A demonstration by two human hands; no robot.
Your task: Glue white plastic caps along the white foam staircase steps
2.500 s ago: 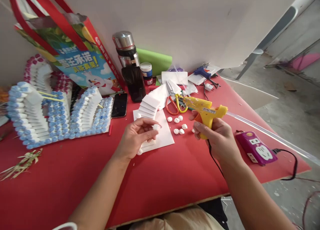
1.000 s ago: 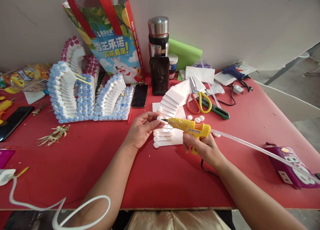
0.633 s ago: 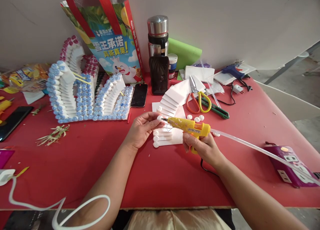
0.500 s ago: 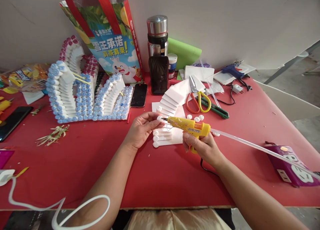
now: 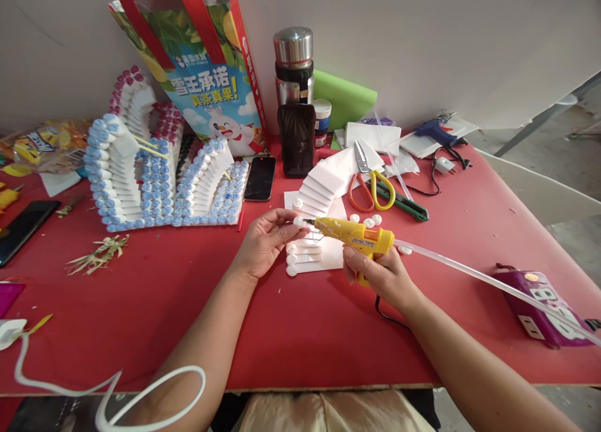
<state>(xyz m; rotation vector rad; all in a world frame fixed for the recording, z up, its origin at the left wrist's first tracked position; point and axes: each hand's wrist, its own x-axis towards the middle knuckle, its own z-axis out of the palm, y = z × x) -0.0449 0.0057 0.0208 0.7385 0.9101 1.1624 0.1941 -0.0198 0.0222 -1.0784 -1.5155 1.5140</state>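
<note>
My right hand grips a yellow hot glue gun, its nozzle pointing left. A long clear glue stick sticks out of the gun's back. Between thumb and fingertips, my left hand pinches a small white rosette, which the nozzle tip meets. Beneath lies a fan of layered white strips, partly covered by the gun and hand. Rosettes sit at the left ends of some strips. Several loose white rosettes rest just behind the gun.
Scissors and a green cutter lie behind the gun. A phone stands before a steel flask. Blue-and-white rosette pieces and a printed bag stand left; a purple power strip is at right.
The whole view has shifted very slightly. Both hands, the glue gun and the rosette hold nearly the same position, nozzle still against the rosette.
</note>
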